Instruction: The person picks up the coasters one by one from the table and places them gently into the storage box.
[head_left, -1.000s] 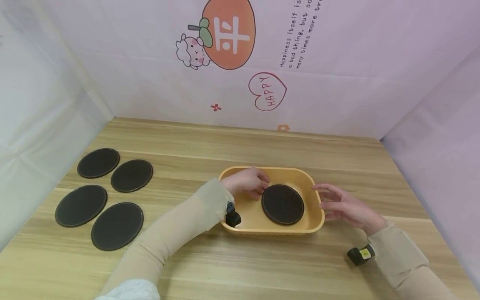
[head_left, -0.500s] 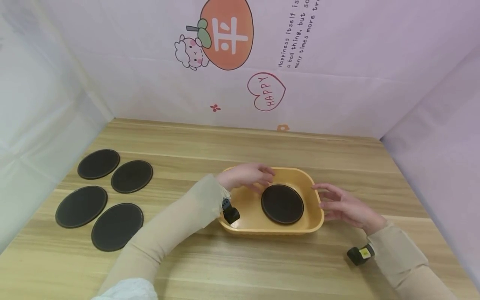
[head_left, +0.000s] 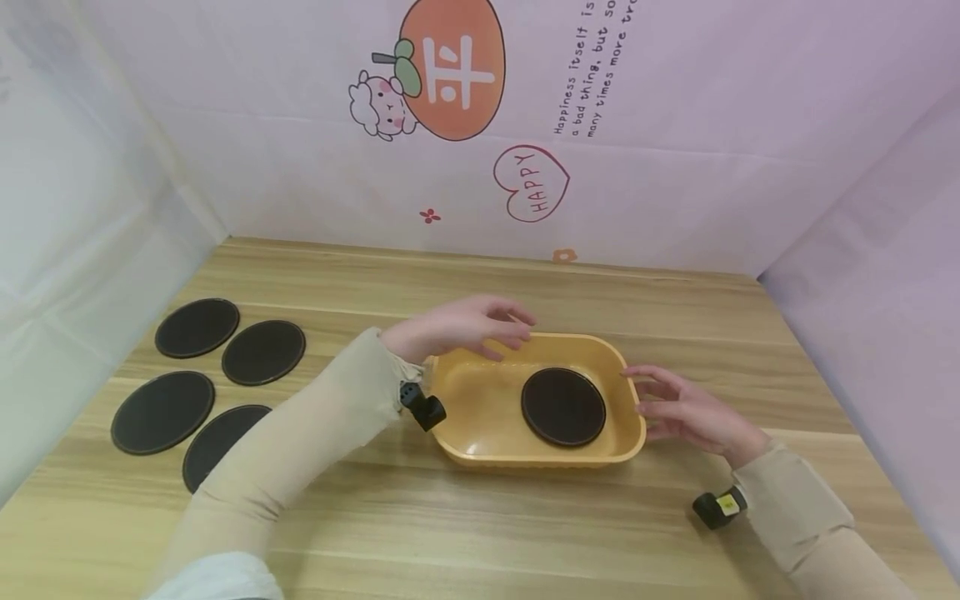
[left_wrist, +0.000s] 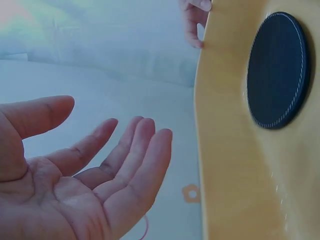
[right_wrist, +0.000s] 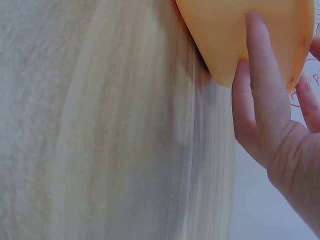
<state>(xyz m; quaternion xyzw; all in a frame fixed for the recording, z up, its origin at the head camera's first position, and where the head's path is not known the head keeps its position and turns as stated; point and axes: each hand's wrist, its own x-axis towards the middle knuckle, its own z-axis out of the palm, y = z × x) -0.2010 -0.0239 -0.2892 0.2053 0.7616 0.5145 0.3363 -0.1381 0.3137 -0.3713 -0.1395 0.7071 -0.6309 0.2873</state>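
The yellow tray (head_left: 480, 417) sits on the wooden surface (head_left: 525, 517), right of centre and midway between the near and far edges. One dark round coaster (head_left: 563, 407) lies flat inside the tray, in its right half, apart from the walls as far as the head view shows.

The left hand (head_left: 457, 327) hovers above the tray's far left corner. Its fingers are extended and relaxed, palm empty; the left wrist view shows the open palm (left_wrist: 75, 180) with the fingers slightly spread, clear of the tray rim (left_wrist: 205, 125) and holding nothing.

The right hand (head_left: 686, 412) rests at the tray's right end. Its fingers are straight, not curled round anything. The right wrist view shows one fingertip (right_wrist: 257, 35) laid against the tray's outer wall (right_wrist: 225, 40); no grip is formed.

Four more coasters lie flat near the left edge of the surface, well apart from the tray: two farther ones (head_left: 197, 327) (head_left: 263, 352) and two nearer ones (head_left: 162, 400) (head_left: 217, 433). The nearest one is partly covered by the left sleeve (head_left: 300, 442). A black wrist-mounted camera is visible at each wrist (head_left: 423, 408) (head_left: 718, 508).
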